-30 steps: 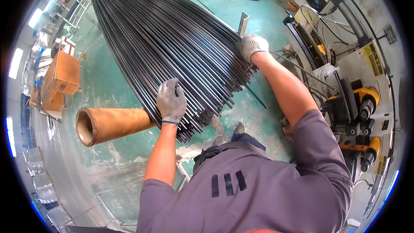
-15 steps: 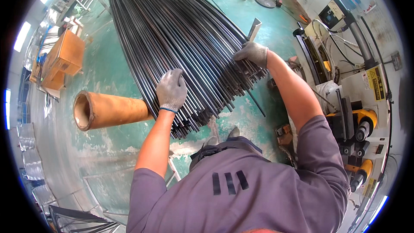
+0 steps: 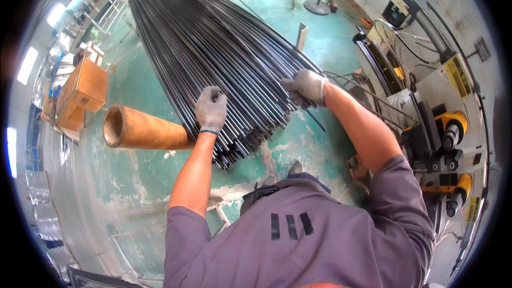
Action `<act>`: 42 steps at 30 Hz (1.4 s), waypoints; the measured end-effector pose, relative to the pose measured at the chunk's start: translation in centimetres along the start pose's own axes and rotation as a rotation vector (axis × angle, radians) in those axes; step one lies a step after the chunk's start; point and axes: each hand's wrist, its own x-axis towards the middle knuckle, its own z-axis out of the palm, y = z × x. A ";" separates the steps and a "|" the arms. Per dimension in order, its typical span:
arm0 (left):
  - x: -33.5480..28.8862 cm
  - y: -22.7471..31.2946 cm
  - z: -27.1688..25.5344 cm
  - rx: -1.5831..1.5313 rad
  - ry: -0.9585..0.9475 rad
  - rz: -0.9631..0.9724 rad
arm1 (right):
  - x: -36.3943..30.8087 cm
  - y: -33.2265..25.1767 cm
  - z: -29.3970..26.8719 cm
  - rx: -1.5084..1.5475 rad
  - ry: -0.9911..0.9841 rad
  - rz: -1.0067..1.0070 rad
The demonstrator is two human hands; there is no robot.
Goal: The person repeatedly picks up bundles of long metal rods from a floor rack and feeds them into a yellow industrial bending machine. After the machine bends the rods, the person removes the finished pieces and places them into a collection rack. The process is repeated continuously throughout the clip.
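Observation:
A wide bundle of long, thin black rods [image 3: 202, 37], metal by their shine, stretches away from me, with uneven near ends. On the left part of the bundle lies my left hand [image 3: 211, 109] in a grey glove, its fingers curled in. Whether a rod is inside that grip is hidden. My right hand [image 3: 306, 86], also gloved in grey, is closed at the bundle's right edge near the rod ends, its fingertips bent down around rods there. One rod [image 3: 316, 119] sticks out below this hand, past the others.
A thick brown tube [image 3: 149, 128] lies under the bundle at left. Cardboard boxes [image 3: 82, 88] stand farther left. A machine with yellow-and-black parts [image 3: 452, 128] lines the right side. Beyond my right hand, an upright metal post [image 3: 302, 36] rises beside the bundle.
My right hand has moved left and slightly nearer, its fingers now lower at the rods' edge. Thin rods or bars show to its right. My left hand remains on the bundle. The view has shifted slightly.

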 end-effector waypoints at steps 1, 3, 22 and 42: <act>-0.1 -0.1 0.1 -0.064 0.009 -0.047 | -2.4 -0.2 0.4 -0.114 0.010 0.049; 0.0 1.8 0.3 -0.393 -0.239 -0.354 | -5.8 2.8 1.5 0.000 0.032 0.178; -11.6 16.9 9.0 -1.399 -0.989 -1.096 | -45.7 29.4 18.2 -0.759 1.112 0.637; -21.3 37.2 17.6 -1.312 -1.389 -0.583 | -41.8 41.1 10.9 1.967 1.728 -0.644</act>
